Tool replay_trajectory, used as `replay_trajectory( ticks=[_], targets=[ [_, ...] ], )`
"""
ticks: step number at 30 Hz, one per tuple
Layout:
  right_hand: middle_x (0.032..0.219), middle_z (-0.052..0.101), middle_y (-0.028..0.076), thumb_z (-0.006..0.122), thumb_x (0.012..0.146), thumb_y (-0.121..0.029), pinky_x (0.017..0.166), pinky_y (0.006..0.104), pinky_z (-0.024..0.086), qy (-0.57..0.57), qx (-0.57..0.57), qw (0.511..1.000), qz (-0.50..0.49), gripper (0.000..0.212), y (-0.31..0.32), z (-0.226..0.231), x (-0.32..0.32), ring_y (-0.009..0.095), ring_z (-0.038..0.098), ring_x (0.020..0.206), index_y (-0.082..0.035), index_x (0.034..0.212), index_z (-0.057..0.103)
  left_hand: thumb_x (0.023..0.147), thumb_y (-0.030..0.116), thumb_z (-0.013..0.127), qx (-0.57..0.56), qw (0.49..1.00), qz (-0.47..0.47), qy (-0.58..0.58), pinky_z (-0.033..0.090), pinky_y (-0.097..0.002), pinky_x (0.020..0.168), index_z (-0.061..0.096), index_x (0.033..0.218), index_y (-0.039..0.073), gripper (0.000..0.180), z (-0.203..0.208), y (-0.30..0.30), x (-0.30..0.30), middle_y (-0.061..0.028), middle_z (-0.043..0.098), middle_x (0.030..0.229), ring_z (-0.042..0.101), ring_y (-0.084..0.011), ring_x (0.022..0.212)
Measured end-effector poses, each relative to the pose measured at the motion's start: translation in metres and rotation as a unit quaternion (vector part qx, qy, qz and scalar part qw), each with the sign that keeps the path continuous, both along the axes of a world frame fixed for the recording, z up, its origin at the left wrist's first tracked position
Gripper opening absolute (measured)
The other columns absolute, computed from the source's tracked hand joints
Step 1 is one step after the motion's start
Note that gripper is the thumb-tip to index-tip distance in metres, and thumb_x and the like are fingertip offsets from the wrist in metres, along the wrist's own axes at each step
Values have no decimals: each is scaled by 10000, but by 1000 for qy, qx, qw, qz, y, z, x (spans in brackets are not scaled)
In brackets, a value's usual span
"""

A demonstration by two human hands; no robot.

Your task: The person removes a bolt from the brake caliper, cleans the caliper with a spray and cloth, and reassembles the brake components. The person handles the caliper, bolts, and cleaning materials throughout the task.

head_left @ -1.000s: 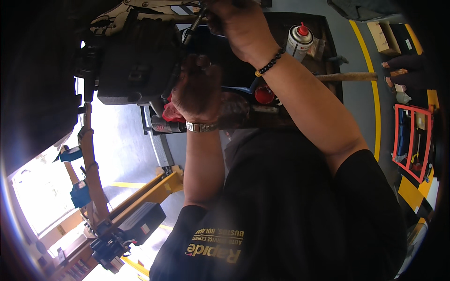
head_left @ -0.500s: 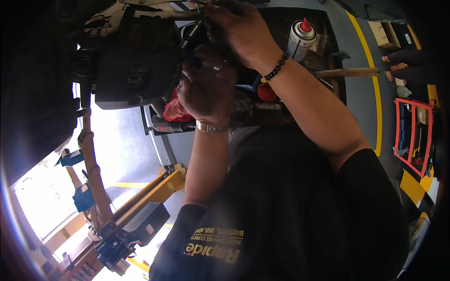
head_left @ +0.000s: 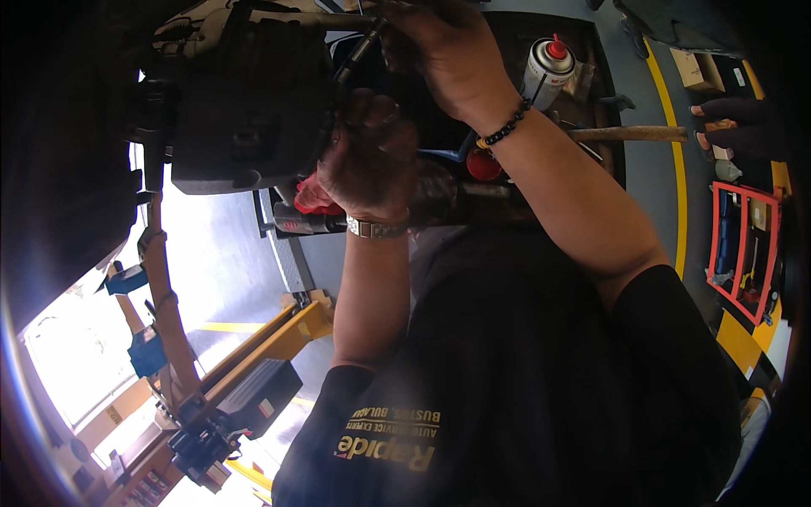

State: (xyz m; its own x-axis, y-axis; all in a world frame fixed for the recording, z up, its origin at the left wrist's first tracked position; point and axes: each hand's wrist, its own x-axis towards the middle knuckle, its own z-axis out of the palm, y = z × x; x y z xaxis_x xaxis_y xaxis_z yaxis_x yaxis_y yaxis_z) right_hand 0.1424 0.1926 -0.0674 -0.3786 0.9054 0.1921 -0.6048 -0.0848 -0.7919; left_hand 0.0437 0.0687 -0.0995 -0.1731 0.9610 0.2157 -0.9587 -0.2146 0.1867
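My right hand [head_left: 443,59], with a black bead bracelet on the wrist, reaches to the top of the view. Its closed fingers are at the upper end of a slim dark metal rod [head_left: 361,52]. Below it my left hand [head_left: 367,156], wearing a metal watch, has its fingers curled near the rod's lower end. Deep shadow and dark grime hide what those fingers hold. Left of both hands hangs a large dark block-shaped vehicle part [head_left: 245,127]. A red cloth [head_left: 317,196] shows beside my left wrist.
A dark tray [head_left: 604,76] behind my right forearm carries a spray can [head_left: 549,66] with red nozzle and a hammer with wooden handle [head_left: 629,133]. A yellow lift beam [head_left: 279,342] stands lower left. Another person's legs [head_left: 743,127] and a red-framed rack [head_left: 743,249] are at right.
My right hand and the metal rod have shifted slightly to the right. My left hand has moved a little left and its fingers have drawn in.
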Motion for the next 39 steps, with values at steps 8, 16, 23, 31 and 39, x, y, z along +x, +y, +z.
replay_trajectory(
  ticks=[8,16,23,31,39],
  targets=[
    [784,615,3,604,1047,-200,613,262,455,-8,21,991,128,183,17,-2,0,94,557,668,-28,1009,653,896,104,681,0,999,-19,-46,473,-327,822,617,1195,83,307,-2,-2,-2,-33,577,1143,537,-197,1091],
    [1030,711,191,512,1077,-226,899,348,512,-313,457,816,-166,329,30,-8,-15,304,669,1007,43,1215,641,891,221,713,-16,999,12,27,458,-381,905,621,1251,93,393,-7,-4,-3,-45,606,1269,543,-227,1183],
    [1176,680,250,490,1003,-136,963,436,532,-414,470,765,-147,331,31,-16,-23,411,657,1090,47,1238,633,890,305,743,28,995,45,81,448,-439,973,679,1250,147,397,-18,7,-6,-25,597,1431,558,-232,1238],
    [1143,675,262,504,977,-95,922,463,538,-351,570,693,-266,304,28,-11,-10,410,657,1045,57,1199,646,936,398,698,39,989,51,135,431,-461,1015,697,1257,168,395,-22,11,-8,15,615,1432,556,-234,1253],
    [1059,657,292,455,1084,-224,845,479,507,-323,477,785,-228,351,21,2,-13,433,634,991,61,1139,653,936,420,699,19,992,66,109,423,-459,1032,691,1273,185,411,-19,9,-4,21,613,1439,556,-239,1263]
  ],
)
